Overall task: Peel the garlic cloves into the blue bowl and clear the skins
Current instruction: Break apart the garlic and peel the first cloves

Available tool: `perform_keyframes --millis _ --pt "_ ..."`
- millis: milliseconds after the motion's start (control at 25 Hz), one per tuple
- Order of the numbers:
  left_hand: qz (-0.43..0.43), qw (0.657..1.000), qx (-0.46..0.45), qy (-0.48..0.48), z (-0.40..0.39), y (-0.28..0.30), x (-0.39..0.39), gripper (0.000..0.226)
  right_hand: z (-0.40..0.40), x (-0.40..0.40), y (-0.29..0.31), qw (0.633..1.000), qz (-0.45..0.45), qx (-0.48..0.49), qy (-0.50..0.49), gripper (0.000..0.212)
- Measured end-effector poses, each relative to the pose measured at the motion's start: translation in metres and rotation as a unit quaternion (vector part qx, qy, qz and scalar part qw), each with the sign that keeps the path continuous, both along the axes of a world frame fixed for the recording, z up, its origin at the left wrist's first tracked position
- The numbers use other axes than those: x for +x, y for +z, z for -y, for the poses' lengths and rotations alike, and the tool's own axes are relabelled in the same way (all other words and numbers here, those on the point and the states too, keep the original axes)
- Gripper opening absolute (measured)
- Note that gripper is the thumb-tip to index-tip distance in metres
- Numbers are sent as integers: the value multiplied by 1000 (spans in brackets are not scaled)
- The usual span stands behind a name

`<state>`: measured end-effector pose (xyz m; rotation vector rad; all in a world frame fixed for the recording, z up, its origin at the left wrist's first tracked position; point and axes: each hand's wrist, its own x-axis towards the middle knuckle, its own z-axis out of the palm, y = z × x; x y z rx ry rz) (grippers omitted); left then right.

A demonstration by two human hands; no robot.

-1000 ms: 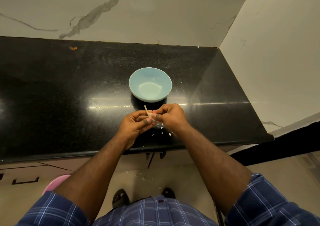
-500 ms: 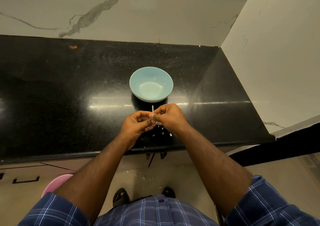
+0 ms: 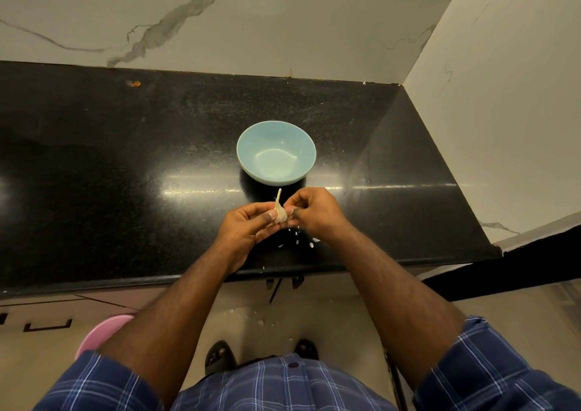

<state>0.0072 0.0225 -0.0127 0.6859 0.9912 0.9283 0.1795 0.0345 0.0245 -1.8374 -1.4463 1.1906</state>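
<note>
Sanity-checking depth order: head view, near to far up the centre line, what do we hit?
Checked shirt → sandals → counter front edge → skin flakes → garlic held in both hands → blue bowl → marble wall.

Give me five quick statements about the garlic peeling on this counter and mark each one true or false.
1. The blue bowl holds peeled cloves. False: nothing shows inside it.
2. The left hand holds the garlic. True.
3. Bits of skin lie on the black counter under the hands. True.
4. The right hand rests flat on the counter. False: its fingers are curled, pinching at the garlic.
5. The bowl sits nearer the person than the hands. False: it sits beyond them.
</note>
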Motion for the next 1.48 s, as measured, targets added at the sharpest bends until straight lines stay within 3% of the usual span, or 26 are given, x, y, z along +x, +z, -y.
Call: perform_keyframes --millis 200,320,520,640,800,960,1080,1200,1320,1480 --pt "10 1000 -21 15 -2 0 0 29 -2 14 0 1000 -12 22 -10 24" --pt "6 1000 -21 14 -1 2 0 29 -2 19 -1 998 22 63 -15 12" --pt "-8 1000 -10 11 -1 -1 1 29 -1 26 4 990 94 100 -28 15" --pt "-12 1000 -7 9 -1 1 0 27 1 27 5 986 113 115 -33 2" --pt "-46 999 7 6 1 8 -1 24 10 31 -1 992 47 105 -55 15" --pt "-89 995 22 41 5 6 -14 20 25 29 -6 990 40 110 -74 10" --pt "-98 993 15 56 10 1 -19 18 43 21 -17 993 -68 77 -54 27" --pt "-97 993 29 61 14 -2 -19 17 65 3 -27 990 -133 37 -3 20" --pt "-90 993 32 72 16 0 -20 15 60 -3 -34 990 -138 30 10 22" --pt "-81 993 17 83 15 -1 -21 18 17 23 -33 987 -92 96 -90 27"
